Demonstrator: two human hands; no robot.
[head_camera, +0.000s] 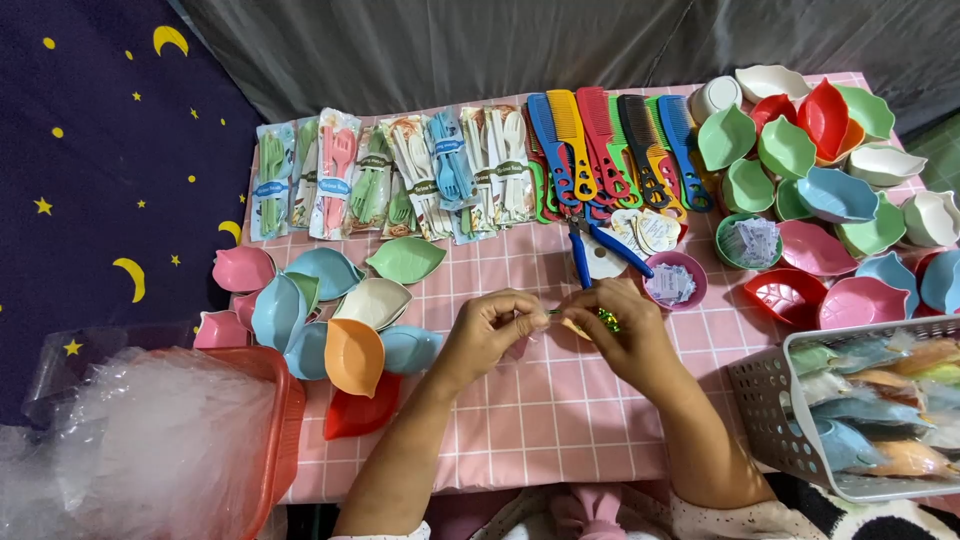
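While pliers (606, 247) lie near, both hands pinch

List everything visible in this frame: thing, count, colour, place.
Cutlery packs: about ten, pastel, back left.
Combs: several, blue, yellow, red, black, green, back centre.
Pliers: one, blue handles, below the combs.
Leaf-shaped dishes, left pile: about a dozen, pink, blue, green, cream, orange, red.
Leaf-shaped dishes, right pile: many, mixed colours.
White basket: one, right edge, holding wrapped items.
Red basket: one, bottom left, holding clear plastic bags.
Tablecloth: pink check.
Left hand and right hand: together at centre, pinching a small item; a green ring shows on the right.
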